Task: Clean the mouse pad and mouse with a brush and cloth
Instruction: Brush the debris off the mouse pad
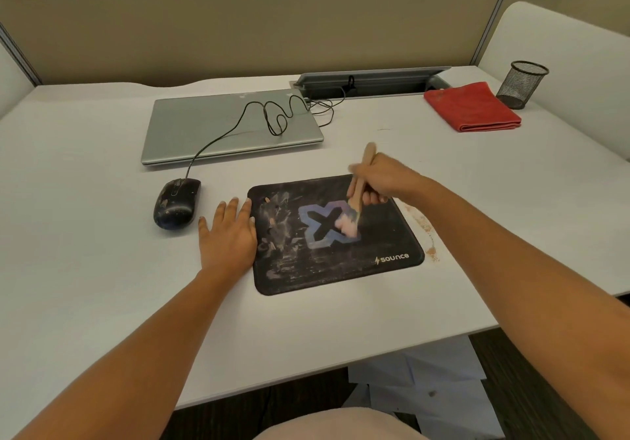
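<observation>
At desk centre, the mouse pad [327, 262] lies flat with the brush [358, 197] working on it. The right hand [381, 180] grips the wooden handle, and the bristles press on the blue X print. The left hand [228, 231] lies flat with straight fingers on the desk [85, 235], touching the pad's left edge and holding nothing.

Progress, as judged: brushing is partly done. The pad's right side looks darker and cleaner, while pale smears still cover its left half. Reddish crumbs [428, 231] lie on the desk just off the right edge. The mouse [175, 204], just beside the left hand, is speckled and appears untouched. The folded red cloth [472, 107] sits well apart at the far right, near a mesh cup [521, 83], so wiping remains.

Clearance: bare desk lies right of and in front of the pad, though the desk edge runs near its right corner. A closed laptop [225, 125] bounds the far side.
</observation>
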Motion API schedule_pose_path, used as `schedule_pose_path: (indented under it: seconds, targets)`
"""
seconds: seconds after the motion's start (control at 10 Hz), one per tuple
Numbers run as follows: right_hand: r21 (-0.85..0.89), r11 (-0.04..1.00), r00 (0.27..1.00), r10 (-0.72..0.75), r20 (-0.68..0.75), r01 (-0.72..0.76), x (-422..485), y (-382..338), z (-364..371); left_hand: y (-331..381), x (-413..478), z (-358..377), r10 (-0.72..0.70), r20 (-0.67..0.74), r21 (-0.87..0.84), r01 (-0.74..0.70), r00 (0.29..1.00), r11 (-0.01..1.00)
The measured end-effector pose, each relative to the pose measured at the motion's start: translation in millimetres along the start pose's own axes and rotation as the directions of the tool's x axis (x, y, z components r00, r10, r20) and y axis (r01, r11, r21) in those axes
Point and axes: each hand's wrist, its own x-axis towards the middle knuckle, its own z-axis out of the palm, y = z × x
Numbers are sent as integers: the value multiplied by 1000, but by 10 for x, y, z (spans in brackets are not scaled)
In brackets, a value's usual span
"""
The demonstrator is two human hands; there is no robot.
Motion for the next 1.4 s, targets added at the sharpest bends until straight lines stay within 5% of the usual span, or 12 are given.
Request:
schedule_pose_path:
  seconds: [0.1,0.2,0.4,0.5,0.6,0.7,0.9,1.0,1.1,1.2,1.3,1.4]
  targets:
    - [27,1000,932,14,-362,-5,94,135,-12,7,-9,6,-1,5,4,1,1000,1000]
    - [18,1000,945,-7,-328,14,86,247,30,8,-4,5,-5,7,8,5,1000,1000]
    - [-40,999,990,1,138,4,-129,163,68,19,-7,-2,-11,14,10,11,1000,1000]
    - [3,1000,992,3,123,-3,-144,133,1,21,-5,-13,-13,19,15,12,1000,1000]
    - [111,994,956,14,-292,20,-63,191,-60,25,-8,-19,-15,24,15,14,1000,1000]
    - [47,996,909,-45,-414,70,-43,335,-12,26,-16,-22,-13,25,18,12,1000,1000]
    - [-55,986,984,-163,-75,160,-217,334,67,27,-19,-20,-19,11,17,19,1000,1000]
    - [-18,993,979,-112,172,117,-292,310,4,34,-12,-11,-20,12,18,20,1000,1000]
    - [56,996,997,-77,30,75,-264,278,-68,26,-6,-5,-19,10,18,19,1000,1000]
    - [130,989,925,-19,-379,74,-165,322,-63,17,-12,-12,-20,9,12,20,1000,1000]
    - [169,985,917,47,-397,23,-157,362,39,20,-10,-11,-19,12,15,18,1000,1000]
    - [147,989,969,38,-245,-2,-227,325,133,21,-15,-13,-15,6,17,15,1000,1000]
